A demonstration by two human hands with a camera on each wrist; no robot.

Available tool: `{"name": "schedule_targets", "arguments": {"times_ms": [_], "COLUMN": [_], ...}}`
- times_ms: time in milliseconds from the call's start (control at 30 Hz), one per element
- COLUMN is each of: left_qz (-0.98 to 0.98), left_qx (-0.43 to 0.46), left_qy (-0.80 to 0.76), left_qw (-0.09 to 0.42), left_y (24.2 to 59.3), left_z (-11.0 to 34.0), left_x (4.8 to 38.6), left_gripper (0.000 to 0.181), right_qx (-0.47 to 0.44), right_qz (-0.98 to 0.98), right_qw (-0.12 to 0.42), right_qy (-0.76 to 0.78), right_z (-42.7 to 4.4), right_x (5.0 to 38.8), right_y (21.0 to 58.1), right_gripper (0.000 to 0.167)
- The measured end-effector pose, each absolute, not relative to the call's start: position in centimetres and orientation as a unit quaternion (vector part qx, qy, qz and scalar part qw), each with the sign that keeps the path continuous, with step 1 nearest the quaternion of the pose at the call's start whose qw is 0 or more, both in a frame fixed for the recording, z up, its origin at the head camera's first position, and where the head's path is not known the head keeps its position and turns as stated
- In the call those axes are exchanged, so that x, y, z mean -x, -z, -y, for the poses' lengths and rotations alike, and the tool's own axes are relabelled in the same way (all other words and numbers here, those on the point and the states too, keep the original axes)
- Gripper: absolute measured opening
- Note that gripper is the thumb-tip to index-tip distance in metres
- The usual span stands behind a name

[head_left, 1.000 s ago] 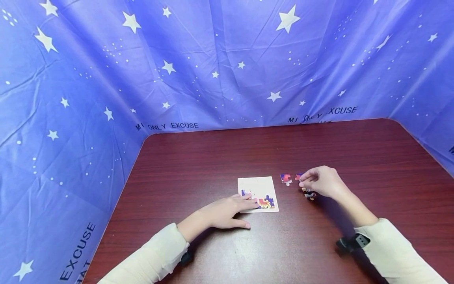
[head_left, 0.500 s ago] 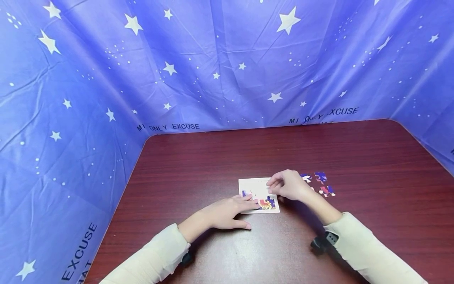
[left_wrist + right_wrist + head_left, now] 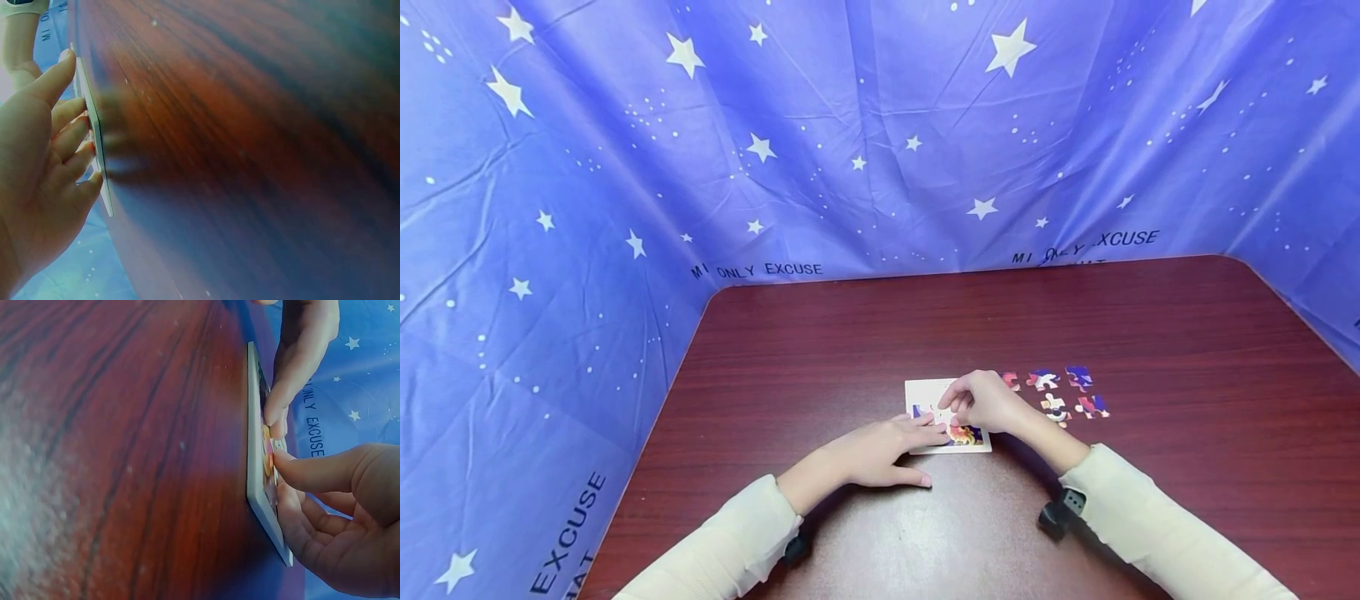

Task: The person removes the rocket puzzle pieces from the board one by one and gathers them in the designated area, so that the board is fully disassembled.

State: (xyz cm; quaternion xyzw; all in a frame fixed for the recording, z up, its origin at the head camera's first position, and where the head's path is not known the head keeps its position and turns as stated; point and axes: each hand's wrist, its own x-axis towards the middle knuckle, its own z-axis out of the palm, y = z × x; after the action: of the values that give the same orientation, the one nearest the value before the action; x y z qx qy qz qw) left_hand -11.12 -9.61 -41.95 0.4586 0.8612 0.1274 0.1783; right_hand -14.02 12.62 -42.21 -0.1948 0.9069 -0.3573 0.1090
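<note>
A square white puzzle board (image 3: 927,389) lies on the table, with colourful pieces (image 3: 966,436) fitted along its near side. My left hand (image 3: 880,450) rests on the board's left part, fingers outstretched and thumb on the table. Over the middle of the board, my right hand (image 3: 988,404) pinches a puzzle piece between thumb and fingers; the fingers hide most of it. The right wrist view has the thumb (image 3: 319,472) and fingertips low against the board's top, beside the left fingers (image 3: 294,387). In the left wrist view the left fingers (image 3: 72,137) lie along the board edge.
Several loose puzzle pieces (image 3: 1042,379) lie in two rough rows to the right of the board, near the right forearm. The dark red wooden table (image 3: 820,350) is bordered by a blue star-patterned curtain (image 3: 865,125) at the back and sides.
My right hand has moved left from the loose pieces to the middle of the board, uncovering the pieces that it hid. My left hand has stayed on the board.
</note>
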Motion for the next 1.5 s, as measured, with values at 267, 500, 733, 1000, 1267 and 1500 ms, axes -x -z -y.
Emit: {"name": "schedule_targets", "arguments": {"times_ms": [267, 500, 733, 1000, 1267, 1500], "left_qz": [-0.857, -0.854, -0.855, -0.859, -0.859, -0.860], "left_qx": [-0.472, -0.486, -0.493, -0.482, -0.478, -0.476], "left_qy": [-0.129, -0.118, -0.101, -0.107, -0.115, -0.113], "left_qw": [0.160, 0.145, 0.123, 0.136, 0.147, 0.144], "left_y": [42.0, 42.1, 41.7, 41.9, 42.1, 42.1], "left_z": [9.7, 9.7, 10.5, 11.2, 11.2, 11.1], "left_x": [11.1, 11.2, 10.4, 9.6, 9.6, 9.7], "left_gripper": [0.060, 0.058, 0.058, 0.060, 0.062, 0.060], "right_qx": [0.202, 0.200, 0.209, 0.212, 0.212, 0.208], "right_qz": [-0.907, -0.908, -0.905, -0.901, -0.899, -0.900], "right_qw": [0.107, 0.099, 0.100, 0.102, 0.104, 0.112], "right_qy": [0.355, 0.355, 0.358, 0.364, 0.369, 0.367], "right_z": [-12.5, -12.6, -12.6, -12.7, -12.7, -12.7], "right_x": [13.9, 13.8, 13.9, 13.9, 14.0, 14.1], "right_y": [42.3, 42.3, 42.5, 42.5, 42.5, 42.3], "right_gripper": [0.019, 0.019, 0.018, 0.018, 0.018, 0.017]}}
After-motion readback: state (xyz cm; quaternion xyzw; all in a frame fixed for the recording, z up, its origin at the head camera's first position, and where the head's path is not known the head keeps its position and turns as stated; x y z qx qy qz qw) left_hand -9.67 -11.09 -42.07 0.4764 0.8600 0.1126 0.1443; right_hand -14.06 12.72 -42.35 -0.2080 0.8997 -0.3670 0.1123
